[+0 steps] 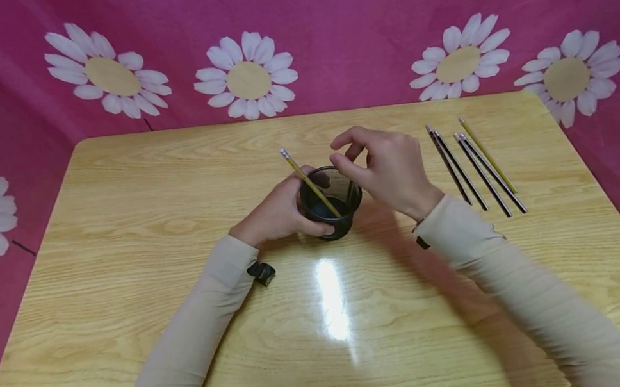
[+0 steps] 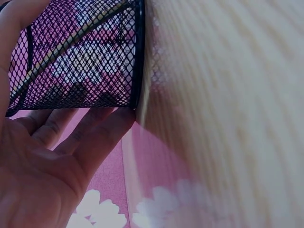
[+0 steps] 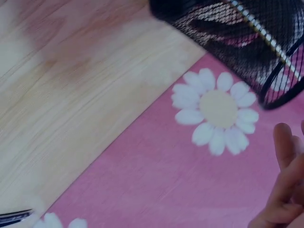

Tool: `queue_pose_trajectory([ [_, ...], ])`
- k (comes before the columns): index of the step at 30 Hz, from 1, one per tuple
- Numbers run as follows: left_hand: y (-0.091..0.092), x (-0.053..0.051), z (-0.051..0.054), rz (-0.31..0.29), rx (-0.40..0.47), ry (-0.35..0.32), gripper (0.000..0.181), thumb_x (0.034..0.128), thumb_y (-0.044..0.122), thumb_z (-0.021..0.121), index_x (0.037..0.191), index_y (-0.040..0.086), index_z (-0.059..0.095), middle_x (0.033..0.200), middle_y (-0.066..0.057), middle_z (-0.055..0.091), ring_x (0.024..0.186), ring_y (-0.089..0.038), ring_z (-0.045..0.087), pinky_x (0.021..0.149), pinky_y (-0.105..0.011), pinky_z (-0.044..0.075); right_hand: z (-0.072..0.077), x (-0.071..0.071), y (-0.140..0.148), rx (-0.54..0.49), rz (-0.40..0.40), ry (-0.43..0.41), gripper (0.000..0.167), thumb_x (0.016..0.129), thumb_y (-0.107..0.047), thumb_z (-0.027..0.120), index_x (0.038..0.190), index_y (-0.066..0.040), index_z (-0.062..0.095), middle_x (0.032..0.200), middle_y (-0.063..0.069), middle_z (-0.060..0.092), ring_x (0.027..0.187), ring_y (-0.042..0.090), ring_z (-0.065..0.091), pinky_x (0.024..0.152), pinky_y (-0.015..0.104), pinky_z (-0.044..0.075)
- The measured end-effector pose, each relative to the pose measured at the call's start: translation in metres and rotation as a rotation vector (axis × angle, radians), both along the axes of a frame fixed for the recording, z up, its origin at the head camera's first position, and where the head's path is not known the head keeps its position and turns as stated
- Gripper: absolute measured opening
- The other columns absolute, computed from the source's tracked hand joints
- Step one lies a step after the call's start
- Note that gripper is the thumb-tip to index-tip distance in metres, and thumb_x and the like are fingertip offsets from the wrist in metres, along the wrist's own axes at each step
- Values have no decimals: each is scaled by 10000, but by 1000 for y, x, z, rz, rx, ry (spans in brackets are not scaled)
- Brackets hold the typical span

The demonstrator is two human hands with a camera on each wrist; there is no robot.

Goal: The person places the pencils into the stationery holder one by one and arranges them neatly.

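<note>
A black mesh pencil cup [image 1: 335, 229] stands on the table, and my left hand [image 1: 283, 210] grips it, thumb at the near side and fingers round the far side. In the left wrist view, fingers show against the mesh of the cup [image 2: 85, 71]. One yellow pencil [image 1: 308, 181] leans inside the cup, its white eraser end up to the left. My right hand [image 1: 394, 167] hovers at the cup's right rim, thumb and index finger bent and apart, holding nothing. In the right wrist view, the fingers of the right hand [image 3: 285, 190] lie just off the cup's rim.
To the right on the wooden table [image 1: 168, 172] lie several dark striped pencils [image 1: 484, 172] and a yellow pencil [image 1: 488, 155], roughly side by side. A pink cloth with white daisies [image 1: 246, 80] hangs behind the table. A small black device [image 1: 262, 273] sits at the left cuff.
</note>
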State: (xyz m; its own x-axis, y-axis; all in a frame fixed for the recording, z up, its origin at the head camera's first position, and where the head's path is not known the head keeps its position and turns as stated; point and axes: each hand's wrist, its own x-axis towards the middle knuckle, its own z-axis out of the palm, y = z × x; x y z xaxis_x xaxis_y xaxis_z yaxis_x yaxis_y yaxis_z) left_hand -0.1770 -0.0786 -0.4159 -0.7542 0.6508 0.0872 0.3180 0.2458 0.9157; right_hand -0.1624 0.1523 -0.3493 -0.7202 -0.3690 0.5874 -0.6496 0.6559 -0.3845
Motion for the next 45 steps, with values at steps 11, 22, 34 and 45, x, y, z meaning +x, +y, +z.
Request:
queue_pose_trajectory([
  [11,6,4,-4,-2,22,-22,825,742,75,1021,1424,-1,564,1358,-154,666,1305,-285,602,1164,-390,417,-16,-1,49,51,-161,-129,142,1029,-202,766,1103,-89,810,849,51,789,547,175,539,568,389,394],
  [22,4,4,-3,-3,11,-32,835,740,49,1016,1434,-14,557,1368,-170,656,1302,-296,602,1149,-399,437,-32,-6,76,106,-227,-148,159,1034,-202,751,1112,-73,801,880,88,802,515,214,554,576,420,382],
  [34,0,-2,-9,-11,14,-24,871,735,125,1028,1452,27,544,1373,-128,655,1310,-251,586,1161,-412,423,-33,-10,101,167,-333,-244,174,1030,-205,726,1103,-62,793,909,128,798,641,288,667,604,468,438],
  [45,0,0,-1,1,6,-46,875,736,58,1017,1457,-17,527,1385,-153,652,1319,-276,585,1172,-419,410,-31,-12,122,224,-427,-374,246,1036,-259,718,1142,-44,773,974,185,788,789,393,711,696,596,472],
])
